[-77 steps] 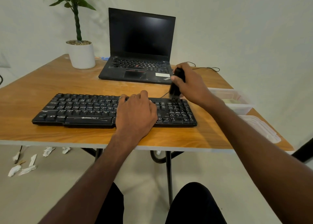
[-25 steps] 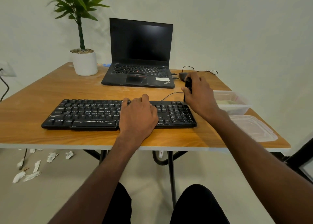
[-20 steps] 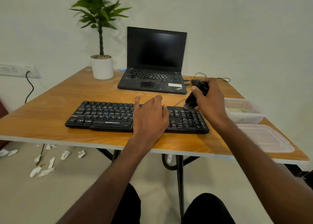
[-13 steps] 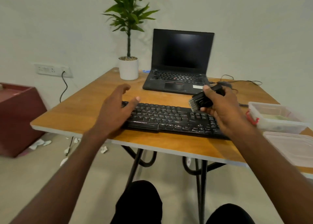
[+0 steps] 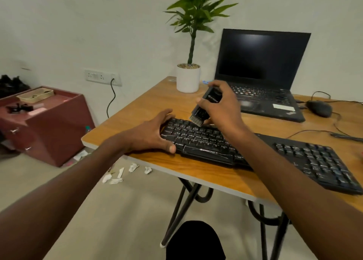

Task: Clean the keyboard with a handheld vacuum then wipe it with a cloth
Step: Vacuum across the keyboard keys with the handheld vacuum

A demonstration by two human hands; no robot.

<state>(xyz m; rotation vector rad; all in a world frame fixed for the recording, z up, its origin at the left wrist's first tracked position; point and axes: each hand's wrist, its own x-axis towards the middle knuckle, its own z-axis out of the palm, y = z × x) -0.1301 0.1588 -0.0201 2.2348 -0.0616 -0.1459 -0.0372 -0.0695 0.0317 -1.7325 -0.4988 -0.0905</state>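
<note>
Wooden desk (image 5: pixel 196 169) carries an open laptop (image 5: pixel 261 73) at the back, white potted plant (image 5: pixel 188 78) to its left, mouse (image 5: pixel 319 108) to its right. Black keyboard (image 5: pixel 294 153) lies along the desk's near edge; left hand (image 5: pixel 151 134) grips its left end, fingers curled over the end and thumb at its front edge. Right hand (image 5: pixel 222 110) grasps the black handheld vacuum (image 5: pixel 206 106), tilted, brush tip down at the keyboard's upper left rows.
</note>
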